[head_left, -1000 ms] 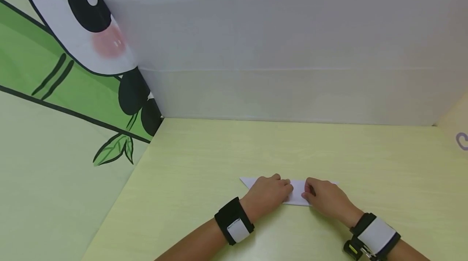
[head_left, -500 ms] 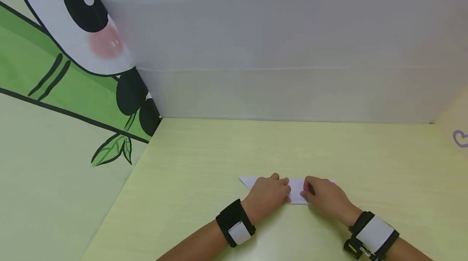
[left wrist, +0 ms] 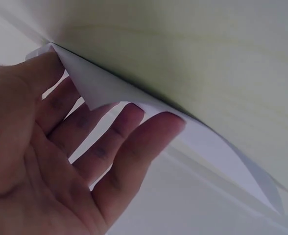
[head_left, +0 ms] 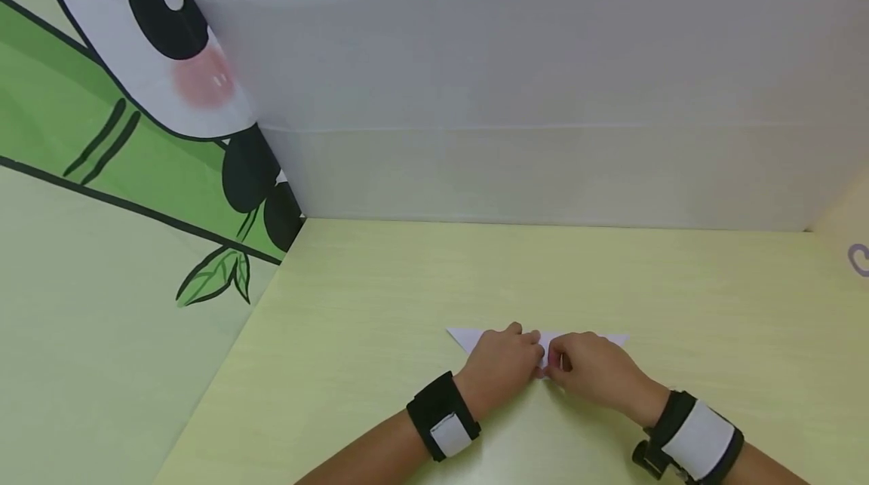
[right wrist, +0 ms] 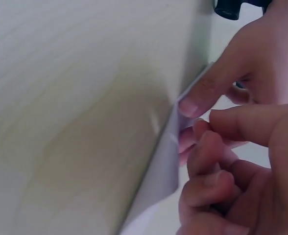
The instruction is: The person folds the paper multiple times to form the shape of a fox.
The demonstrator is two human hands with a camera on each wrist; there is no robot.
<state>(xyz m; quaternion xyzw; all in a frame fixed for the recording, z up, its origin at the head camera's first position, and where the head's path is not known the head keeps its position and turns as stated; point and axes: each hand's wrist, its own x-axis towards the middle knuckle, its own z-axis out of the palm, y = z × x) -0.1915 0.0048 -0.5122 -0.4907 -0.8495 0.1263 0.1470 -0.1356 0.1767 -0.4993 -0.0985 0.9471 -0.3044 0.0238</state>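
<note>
A folded piece of white paper [head_left: 468, 338] lies on the table in the head view, a pointed corner at each end. The left hand [head_left: 502, 364] grips its near edge left of the middle, fingers curled over it. In the left wrist view the paper [left wrist: 105, 90] bends up, with a loose corner hanging in front of the fingers. The right hand [head_left: 594, 368] is close beside the left, its thumb and index finger pinched together at the paper's near edge. The right wrist view shows the paper [right wrist: 158, 176] slanting past the right fingertips; the other right fingers are curled in.
The pale wood-grain table [head_left: 380, 296] meets a creased white back panel [head_left: 543, 93]. At left is a wall with a panda and bamboo picture [head_left: 204, 78]. Both wrists wear black bands, the right band [head_left: 699, 440] with a small camera.
The right hand has slid left along the paper's near edge until it almost meets the left hand. The left hand stays nearly where it was; the head view shifted slightly.
</note>
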